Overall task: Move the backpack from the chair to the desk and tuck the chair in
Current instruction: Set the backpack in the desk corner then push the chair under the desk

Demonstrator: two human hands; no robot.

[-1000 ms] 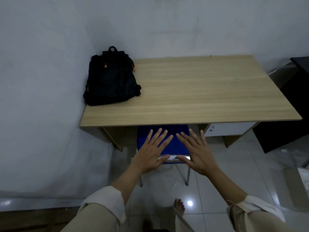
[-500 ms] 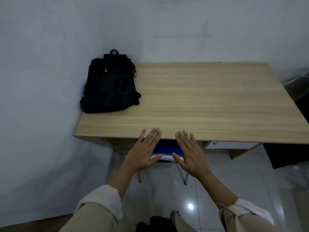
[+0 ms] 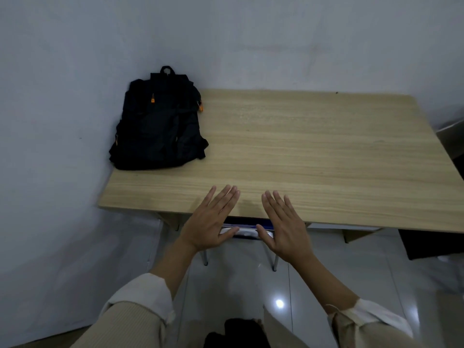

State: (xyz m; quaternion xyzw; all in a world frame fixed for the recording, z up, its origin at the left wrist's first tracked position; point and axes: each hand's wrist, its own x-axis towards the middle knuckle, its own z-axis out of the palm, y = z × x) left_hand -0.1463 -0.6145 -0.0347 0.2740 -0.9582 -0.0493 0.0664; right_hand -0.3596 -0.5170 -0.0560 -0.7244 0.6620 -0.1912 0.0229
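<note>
A black backpack (image 3: 158, 129) with orange zip pulls lies flat on the far left corner of the wooden desk (image 3: 313, 151), against the wall. The blue chair (image 3: 247, 228) is almost wholly under the desk; only a strip of its seat edge and two metal legs show below the front edge. My left hand (image 3: 209, 222) and my right hand (image 3: 283, 226) are spread flat, fingers apart, palms toward the chair's edge, thumbs touching or nearly touching it. Neither hand holds anything.
White walls close the left side and the back. A dark piece of furniture (image 3: 431, 242) stands at the right beside the desk. The floor (image 3: 238, 280) is glossy light tile. A desk drawer unit (image 3: 361, 233) sits under the right part.
The chair has slid further under the desk, with less of the blue seat showing. Both hands moved forward with it, and my view has come closer to the desk.
</note>
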